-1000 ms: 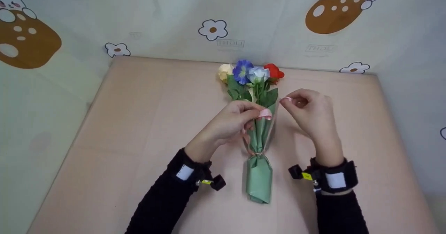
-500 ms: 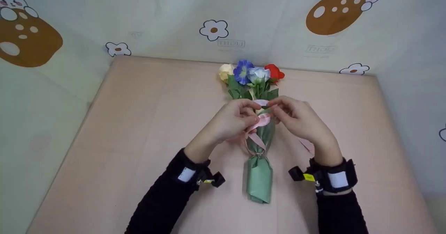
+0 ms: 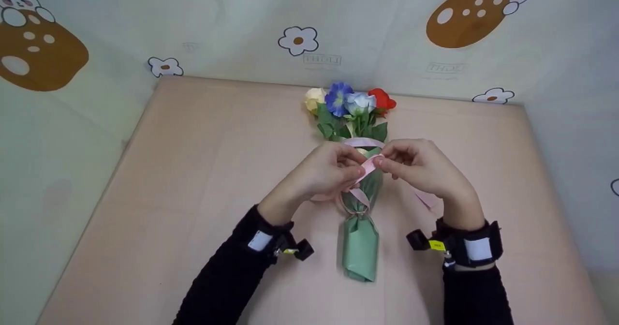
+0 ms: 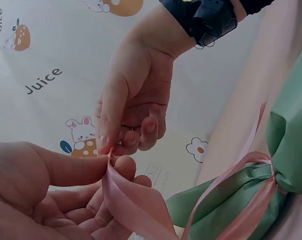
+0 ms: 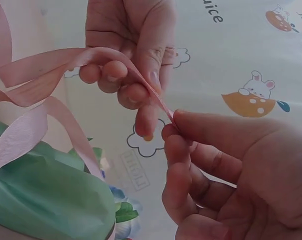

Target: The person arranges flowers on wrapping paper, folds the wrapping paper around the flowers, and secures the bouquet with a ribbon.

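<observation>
A bouquet of artificial flowers (image 3: 359, 103) in green wrapping paper (image 3: 361, 250) lies on the table, blooms at the far end. Pink ribbon (image 3: 369, 167) is tied round its narrow waist. Over the bouquet's middle, my left hand (image 3: 324, 170) pinches the ribbon between thumb and fingers. My right hand (image 3: 425, 168) faces it from the right, thumb and index finger pinching the same ribbon close to the left fingertips. In the right wrist view the ribbon (image 5: 106, 54) runs across the left fingers into the right pinch (image 5: 175, 120). Another stretch of ribbon (image 3: 362, 142) arches below the blooms.
The table has a pale pink cover (image 3: 193, 170). Behind it hangs a light wall cloth (image 3: 242, 35) printed with flowers and cartoon rabbits. A loose ribbon tail (image 3: 425, 199) hangs below the right hand. Both wrists wear black camera straps (image 3: 466, 245).
The right hand has moved left from beside the bouquet to the left hand's fingertips, bringing ribbon across below the blooms. It now pinches the ribbon piece that the left hand holds.
</observation>
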Demonstrator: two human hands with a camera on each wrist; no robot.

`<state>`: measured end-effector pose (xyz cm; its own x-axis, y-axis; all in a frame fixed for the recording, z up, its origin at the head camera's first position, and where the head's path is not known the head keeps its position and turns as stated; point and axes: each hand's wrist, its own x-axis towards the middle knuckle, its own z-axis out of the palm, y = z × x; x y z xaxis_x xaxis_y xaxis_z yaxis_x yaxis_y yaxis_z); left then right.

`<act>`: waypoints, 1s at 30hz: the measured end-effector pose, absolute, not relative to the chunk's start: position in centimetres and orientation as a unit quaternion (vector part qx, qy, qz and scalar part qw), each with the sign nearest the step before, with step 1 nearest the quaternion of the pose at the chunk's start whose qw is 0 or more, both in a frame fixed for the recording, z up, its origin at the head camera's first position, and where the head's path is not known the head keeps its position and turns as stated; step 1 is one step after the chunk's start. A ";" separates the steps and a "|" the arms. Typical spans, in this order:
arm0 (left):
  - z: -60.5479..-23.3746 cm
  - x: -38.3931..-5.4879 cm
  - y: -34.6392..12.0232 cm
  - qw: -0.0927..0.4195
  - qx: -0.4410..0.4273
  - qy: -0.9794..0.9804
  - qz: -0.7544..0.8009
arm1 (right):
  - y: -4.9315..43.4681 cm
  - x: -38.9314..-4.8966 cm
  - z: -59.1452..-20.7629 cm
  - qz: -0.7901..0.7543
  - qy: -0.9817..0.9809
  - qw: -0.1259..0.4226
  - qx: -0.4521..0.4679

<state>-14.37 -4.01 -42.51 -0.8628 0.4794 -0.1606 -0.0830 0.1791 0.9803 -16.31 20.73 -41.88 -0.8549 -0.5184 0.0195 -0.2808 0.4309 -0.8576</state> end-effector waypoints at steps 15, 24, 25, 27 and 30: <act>-42.4 -15.1 -5.2 0.190 0.183 0.745 0.613 | 21.2 -14.8 -39.7 -0.475 0.831 0.037 -0.287; -46.2 -18.2 -8.8 0.083 0.037 0.905 0.417 | 20.9 -14.7 -39.6 -0.427 0.865 0.009 -0.263; -46.6 -18.3 -8.8 0.112 0.047 0.906 0.405 | 20.8 -14.7 -39.7 -0.422 0.868 0.006 -0.261; -47.1 -18.5 -8.7 0.158 0.072 0.902 0.395 | 20.8 -14.8 -39.8 -0.415 0.874 0.001 -0.255; -47.2 -18.6 -8.5 0.180 0.095 0.875 0.440 | 20.9 -14.8 -39.9 -0.406 0.880 -0.004 -0.245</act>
